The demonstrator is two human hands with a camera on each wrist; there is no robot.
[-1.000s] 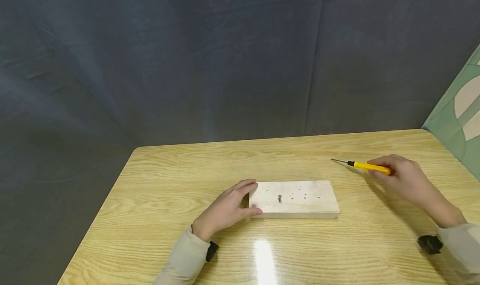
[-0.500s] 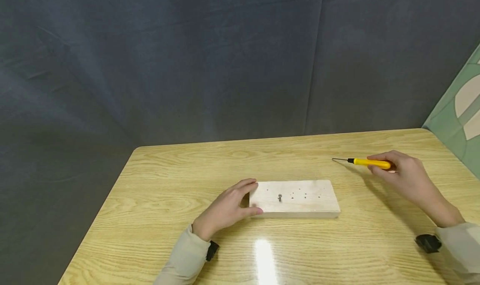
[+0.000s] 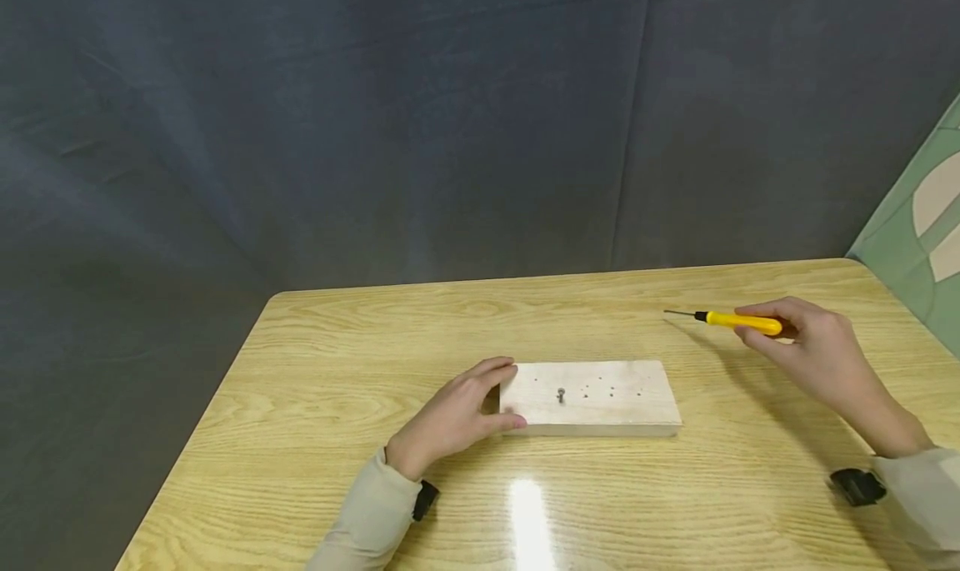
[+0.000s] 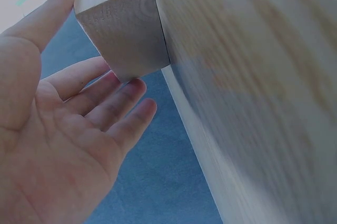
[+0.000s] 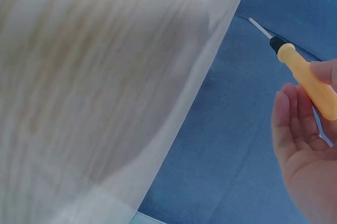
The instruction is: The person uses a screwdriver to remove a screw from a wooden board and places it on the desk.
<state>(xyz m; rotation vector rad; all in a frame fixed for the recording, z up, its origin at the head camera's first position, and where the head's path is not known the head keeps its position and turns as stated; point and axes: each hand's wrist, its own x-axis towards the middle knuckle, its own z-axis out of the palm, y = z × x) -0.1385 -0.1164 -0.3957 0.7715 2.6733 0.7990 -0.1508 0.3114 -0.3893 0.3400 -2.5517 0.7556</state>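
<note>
A pale wooden block [image 3: 637,408] lies flat on the table, dotted with several small holes. One screw [image 3: 561,394] sticks up from its top, left of the middle. My left hand [image 3: 457,413] grips the block's left end, thumb at the near side and fingertips at the far side; the left wrist view shows the end face of the block [image 4: 126,29] between thumb and fingers. Above the table on the right, my right hand [image 3: 813,350] holds a yellow-handled screwdriver [image 3: 742,322] between thumb and fingers, its thin shaft pointing left. The screwdriver [image 5: 305,74] also shows in the right wrist view.
The wood-grain table [image 3: 315,363] spreads around the block. A dark cloth [image 3: 450,137] hangs behind its back edge, and a green patterned panel [image 3: 930,212] stands at the right.
My right hand has risen slightly with the screwdriver, whose shaft has swung up nearer level. The left hand and the block have stayed where they were.
</note>
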